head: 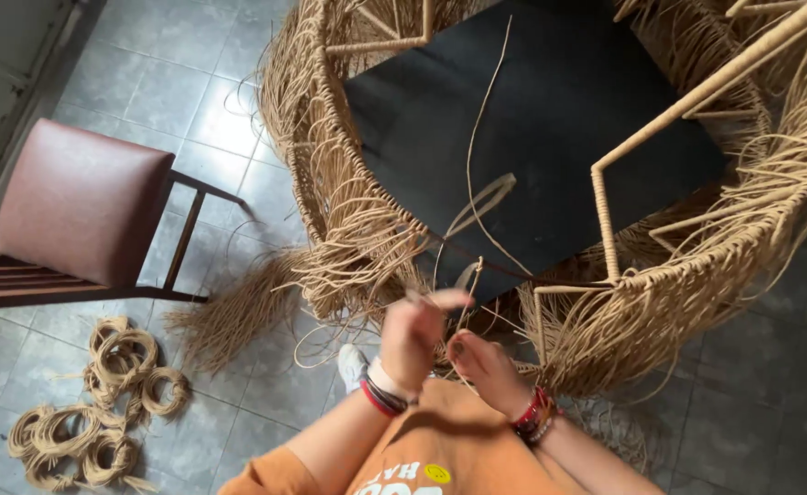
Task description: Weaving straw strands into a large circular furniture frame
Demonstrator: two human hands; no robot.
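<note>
orange sleeves and the front of my orange shirt [440, 458] fill the bottom edge, closest to the camera. just past them my two hands meet, both wrists wearing stacked bracelets.

my left hand [417, 335] is raised with its fingers closed narrow, pinching what looks like a thin rattan strand [473, 137]; the pinch is blurred. the strand runs up and away in a long curve across a black seat board [550, 119], likely kept taut so it can be guided through the weave. my right hand [486, 367] sits lower, fingers curled at the rim of the woven chair frame [348, 211]; whether it grips a strand or only steadies the edge, i cannot tell.

the frame is a round, basket-like shell of pale cane lying tilted on the tiled floor [192, 64], its opening turned toward me so the rim sits within reach. loose strand ends bristle from its whole edge. wrapped cane struts [697, 92] cross above the black board.

a toe of my white shoe [353, 362] shows under my left wrist. to the left, coils of spare rattan [101, 403] lie on the floor near me, and a wooden chair with a reddish-brown padded seat [78, 197] stands beyond them.
</note>
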